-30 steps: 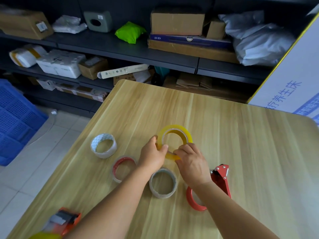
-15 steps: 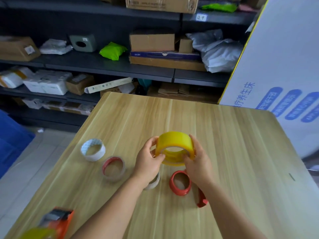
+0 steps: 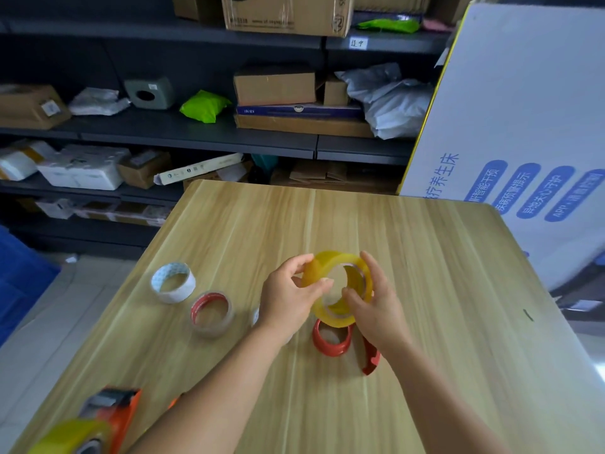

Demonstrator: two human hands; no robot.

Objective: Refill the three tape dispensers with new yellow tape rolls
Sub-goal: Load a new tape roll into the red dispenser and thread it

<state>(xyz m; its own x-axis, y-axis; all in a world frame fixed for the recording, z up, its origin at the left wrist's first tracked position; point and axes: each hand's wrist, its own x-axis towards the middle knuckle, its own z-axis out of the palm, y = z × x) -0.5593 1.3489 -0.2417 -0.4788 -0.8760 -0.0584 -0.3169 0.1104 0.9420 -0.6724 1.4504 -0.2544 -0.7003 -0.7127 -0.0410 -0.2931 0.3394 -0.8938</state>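
Both hands grip the yellow roll (image 3: 337,288) above the table (image 3: 458,322): left hand (image 3: 288,298) pinches its 9 o'clock rim, right hand (image 3: 373,303) clamps 3 o'clock. Roll axis tilts toward the camera. Red dispenser (image 3: 330,339) lies directly at 6 o'clock, nearer the right hand.

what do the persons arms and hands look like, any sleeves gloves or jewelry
Both forearms are bare right up to the bottom edge of the picture, with no sleeve showing. The left hand and the right hand are bare too: no gloves, and no ring, watch or bracelet visible. The nails look short and unpainted.
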